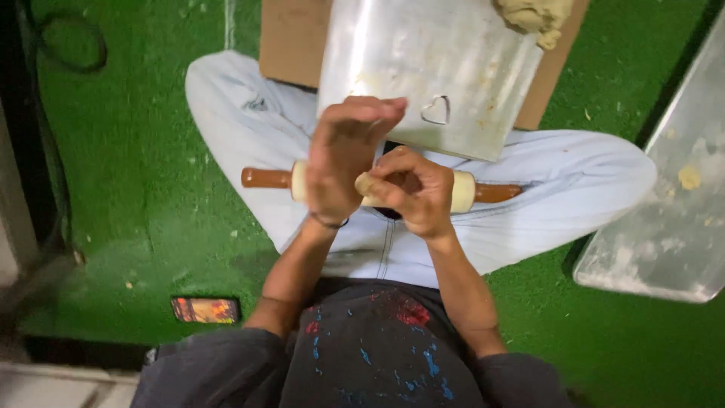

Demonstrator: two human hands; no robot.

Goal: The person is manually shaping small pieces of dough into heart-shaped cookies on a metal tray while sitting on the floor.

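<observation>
Sitting cross-legged on the green floor (151, 219), we are looking down at our own two hands meeting above our lap. Our left hand (343, 155) is lying flat and open, fingers stretched toward the metal sheet (423, 68), and our right hand (411, 193) is curling against its palm. A small lump of pale dough (365, 183) is peeking out between them; most of it is hidden, so we cannot tell how firmly either grip is closing on it, only that both hands are touching it.

Under the hands a rolling pin (462, 190) is resting across our legs, its middle covered by them, with only its brown handles and pale ends showing. The metal sheet is lying on a brown board (291, 41) just beyond our knees, and a heart-shaped cutter (436, 110) is sitting on it near its close edge. A bigger mass of dough (535, 17) is being cut off by the top of the view. To our right a second metal tray (657, 249) is running out of frame, smeared with flour and scraps. A phone (205, 310) is glowing on the floor by our left side, its screen too blurred to make out.
</observation>
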